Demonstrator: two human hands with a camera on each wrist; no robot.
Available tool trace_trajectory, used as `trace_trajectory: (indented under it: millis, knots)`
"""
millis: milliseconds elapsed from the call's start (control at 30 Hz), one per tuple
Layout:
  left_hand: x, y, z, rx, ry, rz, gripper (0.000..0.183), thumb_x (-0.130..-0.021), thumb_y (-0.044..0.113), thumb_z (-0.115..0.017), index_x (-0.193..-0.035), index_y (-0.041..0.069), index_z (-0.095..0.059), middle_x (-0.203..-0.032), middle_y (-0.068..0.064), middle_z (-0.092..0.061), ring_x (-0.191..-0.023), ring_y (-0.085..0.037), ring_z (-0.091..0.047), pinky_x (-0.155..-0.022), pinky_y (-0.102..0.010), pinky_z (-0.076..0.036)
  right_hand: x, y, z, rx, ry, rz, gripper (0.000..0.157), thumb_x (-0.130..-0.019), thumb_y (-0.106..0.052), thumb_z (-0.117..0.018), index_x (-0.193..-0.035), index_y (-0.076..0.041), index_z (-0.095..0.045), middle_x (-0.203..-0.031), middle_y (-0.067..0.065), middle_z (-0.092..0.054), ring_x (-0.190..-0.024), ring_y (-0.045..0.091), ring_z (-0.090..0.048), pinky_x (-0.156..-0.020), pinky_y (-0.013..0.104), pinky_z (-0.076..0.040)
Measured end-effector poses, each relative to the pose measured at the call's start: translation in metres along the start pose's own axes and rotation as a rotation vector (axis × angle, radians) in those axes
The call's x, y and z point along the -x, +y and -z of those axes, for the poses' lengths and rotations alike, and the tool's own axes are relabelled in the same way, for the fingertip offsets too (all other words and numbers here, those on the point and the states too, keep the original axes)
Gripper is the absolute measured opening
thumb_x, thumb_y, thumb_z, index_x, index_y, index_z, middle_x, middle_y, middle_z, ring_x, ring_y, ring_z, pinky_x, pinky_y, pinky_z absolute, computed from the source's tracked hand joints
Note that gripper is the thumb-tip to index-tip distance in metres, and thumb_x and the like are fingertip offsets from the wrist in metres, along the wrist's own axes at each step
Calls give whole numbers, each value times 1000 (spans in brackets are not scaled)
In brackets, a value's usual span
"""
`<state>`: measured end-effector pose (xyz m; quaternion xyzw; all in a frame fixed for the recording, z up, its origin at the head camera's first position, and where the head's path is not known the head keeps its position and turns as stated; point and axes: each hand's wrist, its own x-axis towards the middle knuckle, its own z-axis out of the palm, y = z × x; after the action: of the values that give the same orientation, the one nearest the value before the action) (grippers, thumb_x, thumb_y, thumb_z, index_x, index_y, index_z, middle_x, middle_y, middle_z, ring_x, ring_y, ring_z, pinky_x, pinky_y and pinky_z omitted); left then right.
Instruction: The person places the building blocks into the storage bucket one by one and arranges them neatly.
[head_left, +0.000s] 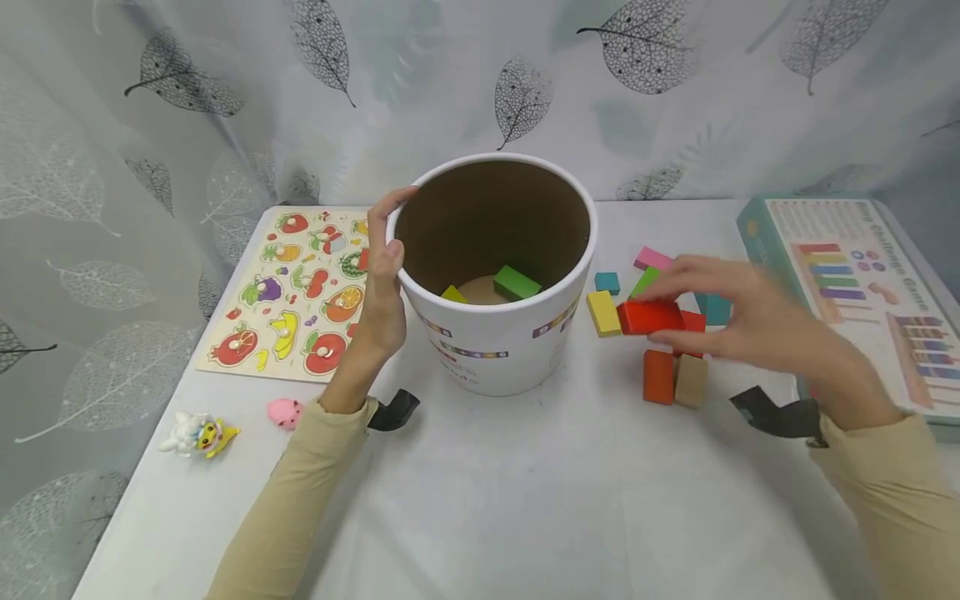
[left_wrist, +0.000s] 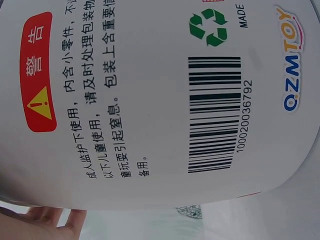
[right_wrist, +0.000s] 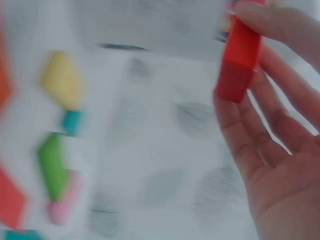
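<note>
Red block (head_left: 651, 317), right of centre, is pinched between the right hand's (head_left: 738, 312) thumb and fingers. On my feed the left hand (head_left: 386, 292) curls against the rim of the bucket (head_left: 498, 358), mid-frame; inside I see a green block (head_left: 517, 283) and part of a yellow one (head_left: 453, 294). Loose blocks (head_left: 604, 314) lie mid-right, the game box (head_left: 855, 283) far right.

Long beige sleeves (head_left: 296, 496), plain; black wrist pieces (head_left: 393, 412)

Red blk (head_left: 649, 317) held R of open wht bucket (head_left: 498, 346).
</note>
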<state>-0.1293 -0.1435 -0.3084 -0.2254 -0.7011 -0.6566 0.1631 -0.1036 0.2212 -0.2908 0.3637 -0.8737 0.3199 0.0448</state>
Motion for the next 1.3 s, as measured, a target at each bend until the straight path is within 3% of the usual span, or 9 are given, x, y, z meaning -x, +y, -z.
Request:
trace_trajectory:
  millis: [67,200,367,500,667,933,1300]
  knots:
    - [0,0,0,2,0,-1,70,-88,56,-37,-146,18,-32,-145,-3,-41,-132,-26,-40,-108,-49,-33,-8,-6,15,47,108,47,63,-59,6,-88,-116,-13,-71,-110,-17,-62,-101,-6,-53,-81,5,-45]
    - [0,0,0,0,2,7,71,-88,59,-38,-146,18,-32,-145,-2,-41,-132,-24,-40,-108,-48,-34,-32,-24,32,10,271,73,63,-60,13,-84,-119,-4,-69,-111,-18,-63,-105,0,-57,-91,8,-43]
    - [0,-1,1,-6,6,8,74,-87,62,-39,-146,18,-31,-145,-2,-41,-131,-23,-40,-107,-46,-35,-74,-49,27,-179,383,141,51,-68,11,-80,-117,3,-68,-108,-7,-66,-103,13,-60,-93,15,-48]
    - [0,-2,0,-3,6,5,71,-88,58,-37,-146,17,-32,-145,-1,-40,-132,-22,-40,-108,-43,-34,-100,-65,15,-303,376,206,46,-70,12,-78,-115,4,-68,-104,-2,-67,-99,18,-61,-92,20,-51]
    - [0,-1,-1,-9,-1,7,69,-89,54,-36,-147,16,-32,-146,0,-39,-132,-21,-40,-109,-42,-34,-114,-70,4,-321,342,251,47,-70,14,-77,-115,4,-68,-104,6,-67,-98,19,-62,-92,23,-52]
    - [1,-1,2,-21,4,19,74,-88,63,-37,-147,20,-31,-145,0,-40,-131,-21,-40,-108,-43,-35,-120,-69,-3,-335,308,263,48,-69,13,-78,-116,5,-67,-104,14,-66,-98,18,-62,-93,24,-52]
    - [1,-1,2,-22,-4,2,66,-90,50,-34,-147,17,-31,-146,0,-39,-132,-21,-40,-108,-43,-35,-115,-69,2,-367,321,266,42,-71,15,-75,-111,5,-68,-105,4,-69,-99,20,-63,-93,25,-51]
